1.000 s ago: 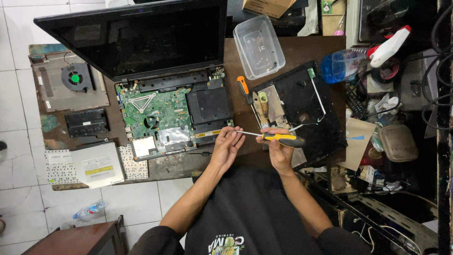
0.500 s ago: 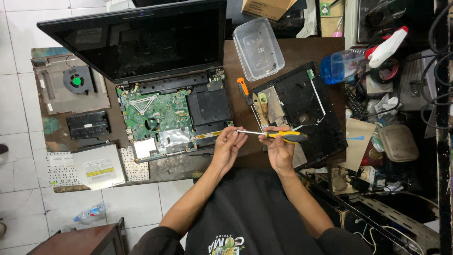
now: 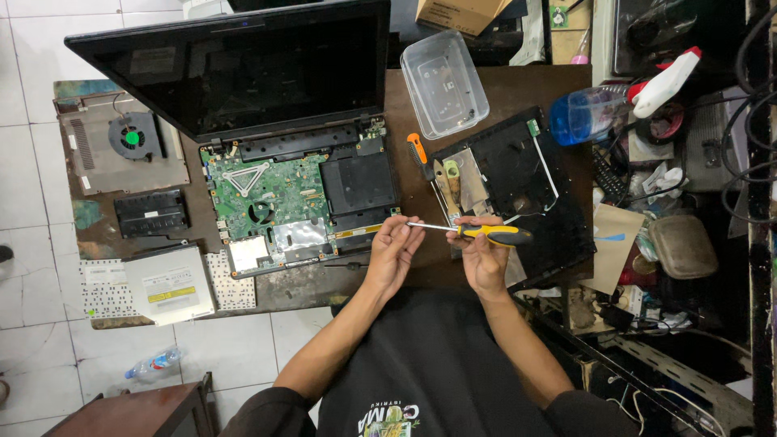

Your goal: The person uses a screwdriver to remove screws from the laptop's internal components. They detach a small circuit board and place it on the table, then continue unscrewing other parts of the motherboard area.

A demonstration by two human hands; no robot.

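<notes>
Overhead view of a cluttered brown workbench. The right hand (image 3: 484, 257), just right of centre, is curled firmly around the yellow-and-black handle of a screwdriver (image 3: 477, 234), which lies level with its thin metal shaft pointing toward the left of the frame. The left hand (image 3: 392, 252), at centre, is partly closed; its fingertips (image 3: 407, 227) pinch the shaft's tip, and whether a screw sits there is too small to tell. Both hands hover over the table's near edge, between the opened laptop (image 3: 283, 154) at centre left and a black cover panel (image 3: 518, 190) at centre right. The laptop's dark, glossy screen stands open at upper left; below it the keyboard deck is off, exposing a green circuit board (image 3: 263, 198) with silver shielding and black plastic bays. A second, orange-handled screwdriver (image 3: 419, 155) lies between laptop and panel. A clear, rectangular plastic box (image 3: 443, 81) sits at top centre. At far left lie a grey panel holding a round fan (image 3: 132, 137), a flat silver disc drive (image 3: 168, 283) and a white keyboard (image 3: 105, 285). A blue spray bottle (image 3: 603, 109) lies at upper right.
</notes>
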